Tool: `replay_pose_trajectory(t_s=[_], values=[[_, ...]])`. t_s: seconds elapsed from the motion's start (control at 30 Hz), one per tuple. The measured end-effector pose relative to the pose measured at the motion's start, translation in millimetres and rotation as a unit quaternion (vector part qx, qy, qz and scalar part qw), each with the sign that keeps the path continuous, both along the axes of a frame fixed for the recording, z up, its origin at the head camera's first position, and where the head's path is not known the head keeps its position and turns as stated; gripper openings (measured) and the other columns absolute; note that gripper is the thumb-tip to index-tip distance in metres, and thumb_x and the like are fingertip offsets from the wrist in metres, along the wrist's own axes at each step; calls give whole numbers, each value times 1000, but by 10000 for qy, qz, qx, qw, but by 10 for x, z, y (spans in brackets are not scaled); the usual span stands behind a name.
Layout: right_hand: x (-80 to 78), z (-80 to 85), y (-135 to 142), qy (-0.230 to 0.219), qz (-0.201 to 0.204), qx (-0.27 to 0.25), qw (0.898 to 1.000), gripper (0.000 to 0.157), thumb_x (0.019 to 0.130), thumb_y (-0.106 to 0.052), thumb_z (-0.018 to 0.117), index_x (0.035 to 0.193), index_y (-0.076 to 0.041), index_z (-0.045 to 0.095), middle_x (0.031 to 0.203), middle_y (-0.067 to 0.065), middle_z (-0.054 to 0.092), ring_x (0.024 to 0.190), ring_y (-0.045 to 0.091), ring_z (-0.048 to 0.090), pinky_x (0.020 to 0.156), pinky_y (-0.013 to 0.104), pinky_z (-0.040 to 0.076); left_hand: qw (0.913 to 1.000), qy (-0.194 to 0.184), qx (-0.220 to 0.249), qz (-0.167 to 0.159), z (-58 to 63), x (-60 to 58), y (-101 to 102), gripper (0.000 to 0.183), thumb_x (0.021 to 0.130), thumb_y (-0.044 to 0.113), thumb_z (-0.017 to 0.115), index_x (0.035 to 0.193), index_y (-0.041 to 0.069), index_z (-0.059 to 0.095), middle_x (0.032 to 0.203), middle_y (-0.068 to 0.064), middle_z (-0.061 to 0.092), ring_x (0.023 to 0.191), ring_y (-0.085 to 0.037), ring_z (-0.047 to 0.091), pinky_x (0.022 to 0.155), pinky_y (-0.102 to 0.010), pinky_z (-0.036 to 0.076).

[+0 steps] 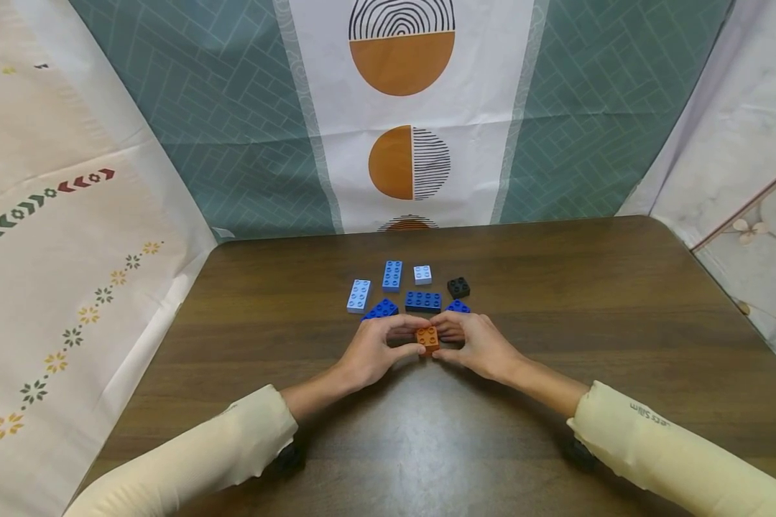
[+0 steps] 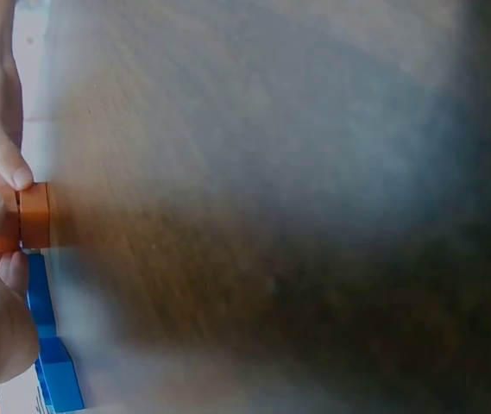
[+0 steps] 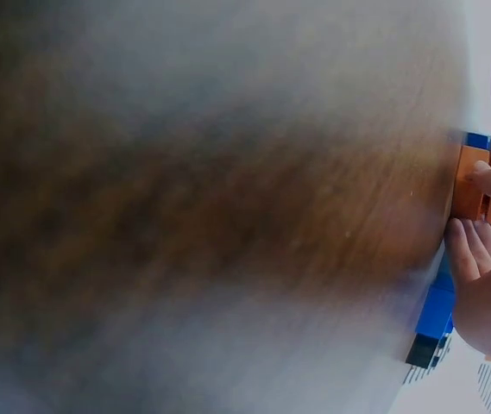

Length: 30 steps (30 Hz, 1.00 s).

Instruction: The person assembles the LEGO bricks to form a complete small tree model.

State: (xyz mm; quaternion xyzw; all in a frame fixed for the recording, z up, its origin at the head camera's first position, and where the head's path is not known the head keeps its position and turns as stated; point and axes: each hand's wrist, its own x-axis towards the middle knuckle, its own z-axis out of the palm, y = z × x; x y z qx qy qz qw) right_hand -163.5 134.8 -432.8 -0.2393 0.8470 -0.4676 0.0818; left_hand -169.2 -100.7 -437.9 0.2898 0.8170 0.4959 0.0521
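Two orange toy building bricks, one above the other, are between the hands at mid-table; the head view shows the studded upper brick (image 1: 427, 334). A thin dark line parts the upper from the lower orange brick (image 2: 34, 216) in both wrist views. My left hand (image 1: 371, 353) pinches the upper one, thumb in front and fingers behind. Thumb and fingers of my right hand (image 1: 481, 347) hold the lower one. Just behind the hands lie a blue brick (image 1: 381, 309) at left and another blue brick (image 1: 458, 306) at right, each partly hidden.
Farther back on the brown wooden table (image 1: 588, 287) lie a dark blue brick (image 1: 423, 301), a black brick (image 1: 458, 287), a small pale brick (image 1: 422, 274), a mid-blue brick (image 1: 391, 276) and a light blue brick (image 1: 358, 296). Patterned cloth (image 1: 252, 143) hangs behind.
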Motion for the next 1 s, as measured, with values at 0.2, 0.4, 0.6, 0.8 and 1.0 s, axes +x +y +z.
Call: replay_pose_trajectory(t_s=[0.2, 0.4, 0.6, 0.8, 1.0], values=[[2, 13, -6, 23, 0, 67, 10000, 48, 88, 1, 86, 133, 0, 66, 129, 15, 72, 118, 30, 72, 99, 40, 59, 10000, 15, 11, -78, -11, -17, -12, 38, 94, 8, 82, 130, 12, 75, 128, 1, 75, 111, -8, 72, 95, -27, 59], [0, 19, -2, -29, 5, 88, 10000, 49, 88, 1, 86, 133, 0, 66, 130, 15, 72, 119, 30, 71, 99, 41, 59, 9997, -157, 76, -153, -22, -34, -19, 37, 95, 8, 81, 131, 11, 75, 127, 0, 75, 111, -8, 73, 94, -28, 60], [-7, 30, 26, -224, 104, -85, 9997, 46, 92, -6, 84, 134, -1, 66, 131, 14, 71, 121, 30, 70, 100, 40, 58, 9995, -182, 101, -226, -36, -42, -28, 38, 95, 8, 80, 132, 11, 74, 127, -1, 75, 111, -8, 73, 93, -28, 60], [26, 106, 67, -137, -60, -246, 9996, 42, 96, -11, 81, 135, -1, 70, 130, 14, 73, 120, 30, 71, 98, 40, 59, 9996, -59, -64, -285, -46, -58, -37, 38, 96, 11, 80, 133, 13, 74, 129, 1, 74, 113, -8, 72, 95, -28, 59], [32, 120, 52, 124, -177, -65, 9997, 38, 95, -9, 80, 132, -3, 74, 126, 14, 75, 114, 28, 74, 92, 38, 61, 9997, -36, -145, -215, -38, -68, -46, 37, 95, 11, 81, 132, 12, 74, 128, 2, 74, 112, -6, 72, 94, -27, 59]])
